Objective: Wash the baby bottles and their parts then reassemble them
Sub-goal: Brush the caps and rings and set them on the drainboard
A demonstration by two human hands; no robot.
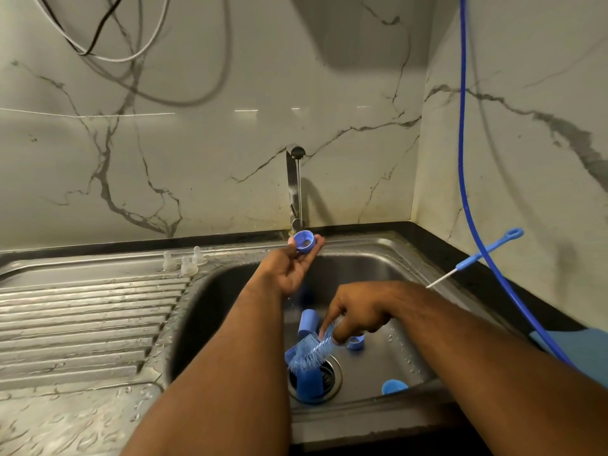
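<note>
A: Left hand [292,268]?
B: Raised at the far side of the stainless steel sink [398,250]. Thumb and fingertips pinch a round blue plastic cap [304,241], open side up, under the metal tap [295,192].
A: Right hand [358,314]?
B: Nearer, low in the basin. Fingers curled round a blue bristled bottle brush [312,352].

- Blue bottles [307,322] and caps [393,386] are crowding the sink [378,268] floor round the drain [334,370].
- The ribbed drainboard [82,324] is lying open before three clear nipples [187,264].
- A blue hose [462,159] is hanging at right.
</note>
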